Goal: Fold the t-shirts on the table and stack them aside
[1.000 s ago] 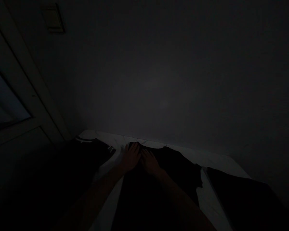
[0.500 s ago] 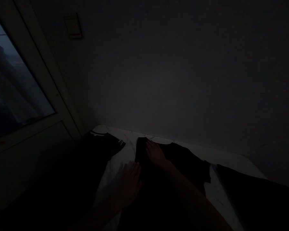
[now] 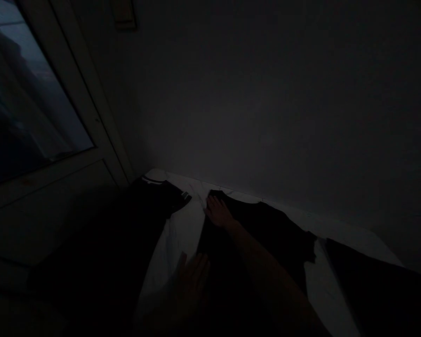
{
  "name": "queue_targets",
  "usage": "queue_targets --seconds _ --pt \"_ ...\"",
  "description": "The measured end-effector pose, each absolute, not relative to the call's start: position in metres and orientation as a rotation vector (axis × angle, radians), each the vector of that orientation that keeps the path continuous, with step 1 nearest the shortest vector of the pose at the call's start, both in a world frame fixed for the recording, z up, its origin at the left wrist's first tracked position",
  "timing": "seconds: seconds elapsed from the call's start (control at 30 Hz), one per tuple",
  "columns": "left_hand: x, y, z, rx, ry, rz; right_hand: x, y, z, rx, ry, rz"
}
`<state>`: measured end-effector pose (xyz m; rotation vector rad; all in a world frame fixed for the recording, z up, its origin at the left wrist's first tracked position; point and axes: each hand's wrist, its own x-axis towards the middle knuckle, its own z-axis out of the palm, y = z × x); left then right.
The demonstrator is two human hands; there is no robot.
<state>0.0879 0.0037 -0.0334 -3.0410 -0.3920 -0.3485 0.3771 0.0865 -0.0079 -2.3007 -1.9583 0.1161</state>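
Observation:
The view is very dark. A black garment point(image 3: 252, 224) lies spread on a pale marbled surface point(image 3: 182, 229), in the middle. My right hand point(image 3: 219, 211) rests flat on its upper left corner, fingers stretched out. Nearer to me, my left hand point(image 3: 193, 276) lies at the garment's left edge with its fingers apart; its palm and wrist fade into the dark. Neither hand grips anything that I can see. Another black top point(image 3: 140, 224) with a light-edged neckline and stripes on its sleeve lies to the left.
A third dark cloth point(image 3: 382, 285) lies on the right. Behind the surface rises a grey wall point(image 3: 259, 112) with a small switch plate point(image 3: 124, 14). At the left stands a door point(image 3: 107, 126) with a glass pane.
My right hand has slid left to the garment's edge, and my left hand has moved down towards me. The camera view has shifted slightly.

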Motion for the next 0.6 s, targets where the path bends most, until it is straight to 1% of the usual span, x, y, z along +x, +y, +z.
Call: queue_targets --seconds 0.27,0.5,0.6 --pt "0.025 -0.045 -0.03 -2.788 -0.275 -0.607 0.376 0.086 -0.006 -2.322 -1.952 0.136" --pt "-0.018 -0.067 -0.072 -2.649 -0.301 -0.592 0.368 0.083 0.005 -2.325 -1.927 0.127" --pt "-0.03 -0.067 -0.074 -2.644 -0.292 -0.667 0.358 0.071 0.021 -2.32 -1.88 0.049"
